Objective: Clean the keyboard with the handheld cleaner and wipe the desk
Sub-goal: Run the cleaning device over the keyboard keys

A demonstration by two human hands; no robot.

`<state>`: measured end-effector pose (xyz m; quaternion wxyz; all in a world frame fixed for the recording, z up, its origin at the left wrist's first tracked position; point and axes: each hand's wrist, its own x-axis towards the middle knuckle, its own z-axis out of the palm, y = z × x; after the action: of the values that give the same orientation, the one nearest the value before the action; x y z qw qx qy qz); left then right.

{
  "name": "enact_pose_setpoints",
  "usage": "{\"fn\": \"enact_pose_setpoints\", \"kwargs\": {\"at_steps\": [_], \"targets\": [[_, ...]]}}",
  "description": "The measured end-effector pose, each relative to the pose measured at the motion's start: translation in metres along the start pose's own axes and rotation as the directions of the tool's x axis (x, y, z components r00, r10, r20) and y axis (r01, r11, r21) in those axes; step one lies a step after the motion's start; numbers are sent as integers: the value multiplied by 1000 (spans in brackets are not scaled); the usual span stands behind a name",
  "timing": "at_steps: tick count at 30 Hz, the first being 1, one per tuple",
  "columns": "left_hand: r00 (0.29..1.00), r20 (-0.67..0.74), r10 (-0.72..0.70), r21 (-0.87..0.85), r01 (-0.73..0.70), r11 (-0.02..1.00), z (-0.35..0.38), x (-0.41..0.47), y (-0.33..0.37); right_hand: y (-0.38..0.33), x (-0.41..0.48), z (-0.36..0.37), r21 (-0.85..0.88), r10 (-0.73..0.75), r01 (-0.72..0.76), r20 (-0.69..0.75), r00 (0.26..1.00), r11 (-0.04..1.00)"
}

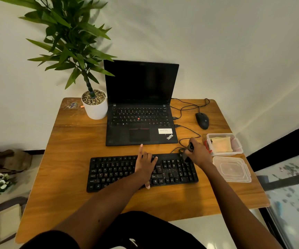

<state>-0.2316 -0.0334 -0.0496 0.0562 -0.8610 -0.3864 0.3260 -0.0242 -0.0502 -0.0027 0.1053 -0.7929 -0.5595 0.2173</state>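
At the right end of the keyboard (112, 171) on the worktop (73, 141), the right hand (200, 154) is gripping the slim handheld cleaner (190, 147), likely light and rigid, best held mid-barrel; the left hand (145, 166) is lying flat across the keys, fingers straight.

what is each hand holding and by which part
The right hand holds the handheld cleaner round its middle. The left hand holds nothing, resting open on the keyboard.
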Motion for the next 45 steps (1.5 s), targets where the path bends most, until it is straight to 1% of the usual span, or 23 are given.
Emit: {"fn": "enact_pose_setpoints", "kwargs": {"at_steps": [4, 9, 10, 12, 14, 20, 24, 25, 29, 30, 32, 35, 37, 42, 45], "targets": [[1000, -4, -7, -9, 7, 1000, 1, -1, 1, -3, -9, 14, 11, -40, 40, 39, 998, 999], [1000, 2, -12, -17, 12, 1000, -1, -3, 0, 4, -9, 10, 1, -1, 0, 129, 992, 1000], [1000, 2, -11, -17, 11, 1000, -1, -3, 0, 4, -7, 7, 21, 1, -4, 125, 992, 1000], [1000, 3, -10, -21, 10, 1000, -1, -3, 0, 3, -7, 5, 72, 3, -7, 53, 999, 997], [1000, 6, -13, -20, 13, 1000, -1, -4, -1, 4, -11, 9, 65, 1, -2, 10, 1000, 998], [1000, 26, -17, -18, 18, 1000, -2, -3, 0, 13, -17, 14, 41, 3, -8, 111, 994, 999], [1000, 21, -16, -24, 17, 1000, -2, -3, 0, 11, -21, 19, 93, -1, 1, 2, 1000, 996], [1000, 22, -16, -27, 16, 1000, -2, -2, 0, 11, -23, 22, 87, 1, -1, -1, 1000, 996], [1000, 21, -15, -26, 16, 1000, -1, -4, 0, 9, -15, 18, 14, 52, -54, 100, 994, 998], [1000, 21, -14, -26, 14, 1000, -1, -4, 0, 8, -11, 15, 28, 55, -58, 88, 995, 998], [1000, 12, -16, -35, 17, 999, -2, -4, 1, 3, -6, 10, 88, 39, -40, 16, 999, 995], [999, 26, -18, -37, 19, 999, -2, -5, -1, -5, -7, 15, 108, -28, 34, -56, 998, 994], [1000, 23, -19, -33, 20, 999, -2, -5, 0, -4, -12, 24, 100, -47, 51, -38, 998, 994], [999, 26, -23, -33, 24, 999, -2, -5, 0, 2, -11, 20, 74, 14, -19, 72, 997, 997], [1000, 14, -22, -36, 22, 999, -2, -4, 1, -2, -10, 16, 107, -21, 23, -12, 1000, 994]]}}
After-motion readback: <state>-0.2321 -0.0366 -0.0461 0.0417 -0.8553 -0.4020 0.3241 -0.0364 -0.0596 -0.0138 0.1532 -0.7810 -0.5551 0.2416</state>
